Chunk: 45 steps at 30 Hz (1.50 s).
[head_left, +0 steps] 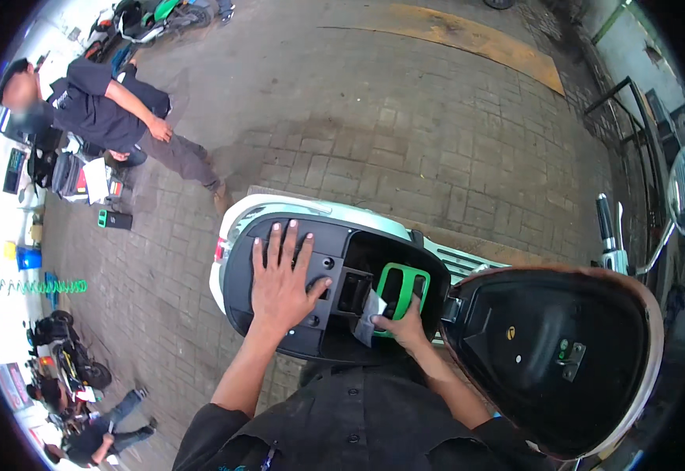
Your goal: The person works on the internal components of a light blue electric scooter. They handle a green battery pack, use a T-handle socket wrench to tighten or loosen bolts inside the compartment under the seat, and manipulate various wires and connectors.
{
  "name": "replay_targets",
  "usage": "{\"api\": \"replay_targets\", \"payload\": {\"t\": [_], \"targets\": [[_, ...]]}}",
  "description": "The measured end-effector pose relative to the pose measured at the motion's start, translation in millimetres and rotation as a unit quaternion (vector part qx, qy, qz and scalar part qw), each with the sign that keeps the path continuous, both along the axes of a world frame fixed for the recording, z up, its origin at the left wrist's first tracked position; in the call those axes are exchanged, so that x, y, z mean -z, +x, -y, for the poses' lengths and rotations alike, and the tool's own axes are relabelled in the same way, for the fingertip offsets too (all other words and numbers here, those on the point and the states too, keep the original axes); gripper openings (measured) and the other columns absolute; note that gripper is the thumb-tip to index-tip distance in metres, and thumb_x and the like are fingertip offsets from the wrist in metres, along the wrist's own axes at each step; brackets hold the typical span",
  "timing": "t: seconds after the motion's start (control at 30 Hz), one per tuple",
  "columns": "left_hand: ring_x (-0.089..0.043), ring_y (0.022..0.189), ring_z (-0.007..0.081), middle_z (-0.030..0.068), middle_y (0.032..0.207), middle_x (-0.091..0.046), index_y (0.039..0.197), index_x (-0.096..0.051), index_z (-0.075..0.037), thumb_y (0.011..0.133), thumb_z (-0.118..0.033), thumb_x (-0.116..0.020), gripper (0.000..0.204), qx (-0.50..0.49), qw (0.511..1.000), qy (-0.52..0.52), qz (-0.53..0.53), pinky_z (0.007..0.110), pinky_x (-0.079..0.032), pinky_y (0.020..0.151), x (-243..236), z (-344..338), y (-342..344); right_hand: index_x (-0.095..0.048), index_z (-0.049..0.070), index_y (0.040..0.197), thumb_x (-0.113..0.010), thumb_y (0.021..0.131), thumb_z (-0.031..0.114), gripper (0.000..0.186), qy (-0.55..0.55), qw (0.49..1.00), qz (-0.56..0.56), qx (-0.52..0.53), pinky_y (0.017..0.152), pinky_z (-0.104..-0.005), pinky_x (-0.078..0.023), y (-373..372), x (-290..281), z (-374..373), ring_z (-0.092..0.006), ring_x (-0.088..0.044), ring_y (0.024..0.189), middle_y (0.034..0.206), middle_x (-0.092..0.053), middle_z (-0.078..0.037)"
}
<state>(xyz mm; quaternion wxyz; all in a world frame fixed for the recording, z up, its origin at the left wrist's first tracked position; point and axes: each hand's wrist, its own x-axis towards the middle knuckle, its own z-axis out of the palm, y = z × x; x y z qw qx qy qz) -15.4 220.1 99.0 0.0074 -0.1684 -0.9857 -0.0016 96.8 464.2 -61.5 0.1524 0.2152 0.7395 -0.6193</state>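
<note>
My left hand (281, 279) lies flat with fingers spread on the black panel (250, 235) at the tail of a pale scooter (342, 212). Reaching into the open storage well beside that panel, my right hand (401, 323) has its thumb against a crumpled grey cloth (371, 314), its other fingers partly hidden. Right at those fingers is a bright green handle frame (423, 276) on a dark block sitting in the well. A black socket-like recess (354, 290) lies between the panel and the green frame. The hinged seat (507, 385) is tipped up, its black underside showing.
The scooter's handlebar grip (606, 220) and mirror (680, 192) stand at the right. At the left walks a person (99, 102) in dark clothes, near a black-and-green box (115, 220) on the paving. Parked motorcycles (67, 353) and another person (95, 439) are at lower left.
</note>
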Motion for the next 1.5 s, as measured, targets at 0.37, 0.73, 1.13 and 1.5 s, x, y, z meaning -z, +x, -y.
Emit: {"api": "replay_targets", "payload": {"t": [0.37, 0.73, 1.13, 1.5], "targets": [[-0.02, 0.154, 0.0386, 0.017, 0.166, -0.028, 0.151, -0.049, -0.011, 0.088, -0.057, -0.066, 0.08, -0.006, 0.997, 0.033, 0.076, 0.064, -0.016, 0.12, 2, 3, -8, -0.044, -0.005, 0.138, -0.087, 0.078, 0.021, 0.079, 0.163, 0.983, 0.052, 0.072, 0.1, -0.0428, -0.047, -9, 18, 3, -0.0329, -0.059, 0.117, 0.127, -0.057, -0.023], [-0.02, 0.154, 0.0383, 0.0168, 0.165, -0.028, 0.152, -0.046, -0.011, 0.088, -0.055, -0.067, 0.081, -0.016, 0.996, 0.025, 0.08, 0.064, -0.017, 0.12, -4, 3, -7, -0.017, -0.002, 0.152, -0.097, 0.059, 0.05, 0.134, 0.34, 0.94, -0.017, -0.019, 0.113, -0.0627, -0.02, -33, -38, 50, -0.0491, -0.023, 0.138, 0.147, -0.021, -0.031], [-0.022, 0.153, 0.0382, 0.0162, 0.165, -0.029, 0.151, -0.048, -0.012, 0.086, -0.053, -0.07, 0.081, -0.001, 0.999, 0.029, 0.045, 0.064, -0.016, 0.121, 0, 2, -6, -0.066, 0.002, 0.112, -0.089, 0.073, 0.037, 0.058, 0.334, 0.919, -0.11, -0.176, 0.108, -0.0554, -0.028, -32, -59, 11, -0.0395, -0.044, 0.128, 0.132, -0.052, -0.021], [-0.019, 0.155, 0.0381, 0.0169, 0.166, -0.026, 0.153, -0.045, -0.01, 0.088, -0.052, -0.068, 0.08, 0.003, 0.999, -0.039, 0.035, 0.063, -0.013, 0.122, -1, -5, -3, -0.054, -0.002, 0.133, -0.079, 0.083, 0.003, 0.055, -0.163, 0.903, 0.212, 0.337, 0.098, -0.0433, -0.053, 210, -54, -94, -0.0283, -0.066, 0.111, 0.12, -0.067, -0.014]]}}
